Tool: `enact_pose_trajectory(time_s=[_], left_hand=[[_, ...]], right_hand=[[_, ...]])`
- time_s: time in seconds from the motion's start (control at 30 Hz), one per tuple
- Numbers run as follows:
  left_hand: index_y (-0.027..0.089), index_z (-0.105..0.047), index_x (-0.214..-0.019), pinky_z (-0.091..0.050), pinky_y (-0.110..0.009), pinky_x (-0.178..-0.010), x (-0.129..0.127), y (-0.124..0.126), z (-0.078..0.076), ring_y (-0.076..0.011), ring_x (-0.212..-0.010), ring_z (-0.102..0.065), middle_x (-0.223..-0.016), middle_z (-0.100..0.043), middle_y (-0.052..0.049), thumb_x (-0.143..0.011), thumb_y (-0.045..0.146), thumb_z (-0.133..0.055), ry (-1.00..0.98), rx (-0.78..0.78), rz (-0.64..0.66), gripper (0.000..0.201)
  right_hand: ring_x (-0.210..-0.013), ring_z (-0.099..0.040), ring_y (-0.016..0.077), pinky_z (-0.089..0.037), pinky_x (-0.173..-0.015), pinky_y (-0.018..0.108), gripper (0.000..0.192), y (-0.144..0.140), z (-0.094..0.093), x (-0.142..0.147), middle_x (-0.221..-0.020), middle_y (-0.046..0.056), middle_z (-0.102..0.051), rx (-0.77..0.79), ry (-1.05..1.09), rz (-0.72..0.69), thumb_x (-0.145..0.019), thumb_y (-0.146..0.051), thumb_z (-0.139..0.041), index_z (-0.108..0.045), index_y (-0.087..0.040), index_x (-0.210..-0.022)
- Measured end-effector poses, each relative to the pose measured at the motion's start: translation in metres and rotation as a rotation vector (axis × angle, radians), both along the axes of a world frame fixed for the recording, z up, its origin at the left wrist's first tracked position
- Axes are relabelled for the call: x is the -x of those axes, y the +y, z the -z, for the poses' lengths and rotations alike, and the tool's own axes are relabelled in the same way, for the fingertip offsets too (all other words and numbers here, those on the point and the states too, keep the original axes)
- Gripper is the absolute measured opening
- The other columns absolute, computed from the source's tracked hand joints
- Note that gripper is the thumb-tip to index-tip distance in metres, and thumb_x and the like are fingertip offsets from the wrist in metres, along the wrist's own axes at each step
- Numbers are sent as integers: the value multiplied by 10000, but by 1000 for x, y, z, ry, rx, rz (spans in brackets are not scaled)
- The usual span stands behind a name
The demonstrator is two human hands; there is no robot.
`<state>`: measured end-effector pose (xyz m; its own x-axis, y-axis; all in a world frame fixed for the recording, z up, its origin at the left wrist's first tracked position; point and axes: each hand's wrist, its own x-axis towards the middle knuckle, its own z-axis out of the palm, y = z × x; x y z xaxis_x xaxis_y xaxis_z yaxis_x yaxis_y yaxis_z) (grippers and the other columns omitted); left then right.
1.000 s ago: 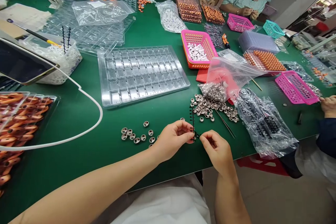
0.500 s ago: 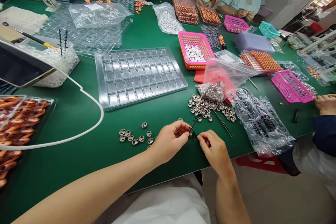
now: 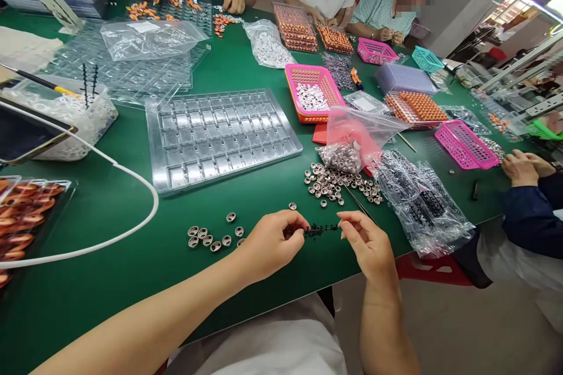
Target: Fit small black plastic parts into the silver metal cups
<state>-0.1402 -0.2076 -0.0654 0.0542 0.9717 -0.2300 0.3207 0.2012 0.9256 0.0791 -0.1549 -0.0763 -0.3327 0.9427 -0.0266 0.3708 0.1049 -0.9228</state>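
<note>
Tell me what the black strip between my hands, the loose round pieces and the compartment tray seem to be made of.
Black strip: probably matte plastic, possibly rubber, showing little shine. Round pieces: likely metal or metal-plated, judging by their silvery shine. Compartment tray: apparently clear, glossy plastic, with bright glare across its pockets.

prob. all-blk strip (image 3: 324, 228), grn tabletop (image 3: 109, 211), silvery cups (image 3: 215, 246)

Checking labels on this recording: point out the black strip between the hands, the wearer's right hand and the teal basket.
Black strip (image 3: 325, 228), head view: middle of its length.
Wearer's right hand (image 3: 367, 243), head view: back of hand.
Teal basket (image 3: 426, 64), head view: side wall.
</note>
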Motion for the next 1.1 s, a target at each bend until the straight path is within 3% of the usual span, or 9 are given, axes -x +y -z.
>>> enact_pose_trajectory(time_s=[0.13,0.33,0.4,0.53,0.67,0.87,1.1], left_hand=[[180,-671,-822,-368,-238,-547,5,1,-7,-125,-593,-486,-696,-605,9,-796,197,-482,8,4,33,192],[171,-663,-856,-360,-232,-530,20,7,-13,-109,-575,-467,-683,-571,21,-799,258,-571,-176,118,-11,138],[168,-636,-964,-423,-243,-582,22,8,-12,-127,-655,-536,-789,-615,-4,-792,319,-633,-341,138,-75,229],[172,-562,-1118,-502,-293,-745,15,9,-5,-164,-853,-604,-992,-632,-49,-680,322,-793,-610,135,-179,517],[146,-627,-1005,-502,-294,-784,-5,5,6,-154,-849,-606,-927,-644,-45,-675,301,-810,-707,141,-201,408],[138,-659,-842,-489,-250,-705,-14,2,13,-104,-698,-575,-792,-624,1,-709,302,-784,-777,108,-266,245],[135,-657,-781,-489,-254,-671,-9,4,8,-102,-645,-560,-748,-617,6,-691,337,-781,-720,110,-270,253]], right_hand=[[-631,-494,123,-384,-563,231,144,2,-8,-5,-727,-9,-549,68,-80,-118,-901,-324,-589,-653,-210,-842],[-599,-458,118,-348,-537,233,172,-5,-3,-5,-682,-12,-523,200,-83,-192,-878,-329,-601,-622,-186,-784],[-586,-438,112,-334,-525,228,194,-7,5,-1,-656,-21,-498,228,-10,-147,-879,-348,-602,-605,-185,-775],[-526,-403,98,-306,-490,219,228,-11,24,15,-575,-44,-466,236,257,111,-866,-393,-620,-592,-182,-784],[-534,-412,95,-323,-493,212,223,-27,31,38,-594,-45,-475,183,369,243,-875,-393,-623,-597,-184,-803],[-605,-466,101,-391,-557,210,159,-51,23,61,-714,-21,-539,36,262,232,-915,-327,-579,-616,-194,-838],[-624,-492,106,-412,-559,204,128,-41,23,47,-738,-16,-551,93,258,126,-882,-325,-616,-628,-198,-870]])
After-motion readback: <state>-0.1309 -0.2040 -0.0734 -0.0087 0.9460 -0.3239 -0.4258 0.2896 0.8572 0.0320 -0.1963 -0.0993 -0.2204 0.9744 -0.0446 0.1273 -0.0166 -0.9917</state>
